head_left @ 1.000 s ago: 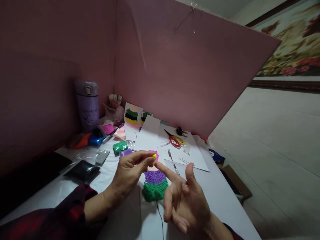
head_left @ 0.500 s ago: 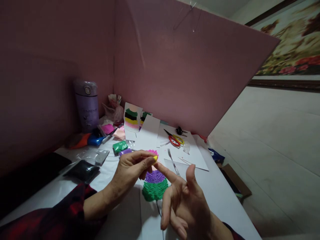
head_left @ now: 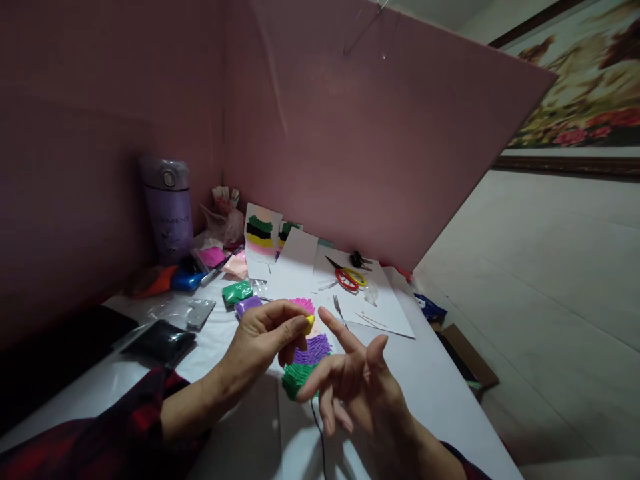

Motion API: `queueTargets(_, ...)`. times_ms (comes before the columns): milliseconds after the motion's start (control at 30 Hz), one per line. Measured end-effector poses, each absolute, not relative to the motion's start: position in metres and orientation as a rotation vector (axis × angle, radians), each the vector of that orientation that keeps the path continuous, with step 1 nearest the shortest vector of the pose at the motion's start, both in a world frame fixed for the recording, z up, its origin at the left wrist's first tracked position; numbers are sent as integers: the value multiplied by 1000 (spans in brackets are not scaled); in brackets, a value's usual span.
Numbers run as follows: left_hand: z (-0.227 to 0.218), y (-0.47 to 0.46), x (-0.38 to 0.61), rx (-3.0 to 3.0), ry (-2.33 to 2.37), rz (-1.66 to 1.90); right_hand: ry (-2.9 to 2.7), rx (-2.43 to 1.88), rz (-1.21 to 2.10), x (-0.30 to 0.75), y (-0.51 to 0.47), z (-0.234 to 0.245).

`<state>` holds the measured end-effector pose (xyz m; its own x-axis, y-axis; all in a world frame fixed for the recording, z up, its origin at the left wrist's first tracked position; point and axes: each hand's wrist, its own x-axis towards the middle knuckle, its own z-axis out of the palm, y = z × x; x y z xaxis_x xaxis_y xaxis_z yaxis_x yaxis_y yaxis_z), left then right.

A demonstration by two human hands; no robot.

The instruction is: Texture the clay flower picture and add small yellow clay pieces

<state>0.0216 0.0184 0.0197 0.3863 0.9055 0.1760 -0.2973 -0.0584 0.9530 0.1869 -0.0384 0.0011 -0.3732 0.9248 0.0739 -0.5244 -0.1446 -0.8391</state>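
Observation:
Between thumb and fingers, my left hand [head_left: 273, 333] pinches a small piece of yellow clay [head_left: 310, 324]. My right hand [head_left: 363, 377] is open and empty, its index finger stretched up just right of the yellow piece, apart from it. Under both hands lies a textured clay shape in bands of pink, purple [head_left: 314, 350] and green [head_left: 297, 381], partly covered by my fingers. A thin dark line [head_left: 320, 433] runs down from its green end toward me. Beyond my right index finger lies a metal fork [head_left: 338, 308], its handle partly hidden.
Red-and-yellow scissors [head_left: 347, 277] and keys [head_left: 357, 260] lie on white sheets at the back. Packets of green [head_left: 237, 292], purple [head_left: 249, 306] and black [head_left: 163, 341] clay sit to the left. A purple bottle [head_left: 170, 213] stands by the pink partition [head_left: 340, 147]. A coloured card [head_left: 261, 233] leans behind.
My right index finger has moved away from the yellow clay, and the other fingers have swung left and up over the green band. My left hand keeps its pinch.

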Motion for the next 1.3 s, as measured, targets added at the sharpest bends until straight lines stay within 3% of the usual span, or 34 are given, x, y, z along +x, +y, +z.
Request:
queueTargets(433,18,20,16,1325,756,1189,-745,-688,1556,190,-37,14)
queueTargets(667,11,16,17,2109,633,1146,-665,-632,1647,190,-38,16)
queueTargets(867,16,15,18,1533,787,1310,-644,-648,1640,192,-40,20)
queueTargets(1067,15,19,18,1908,668,1291,-682,-636,1686,192,-40,16)
queueTargets(1300,16,19,19,1640,726,1178,-818,-610,1642,193,-36,11)
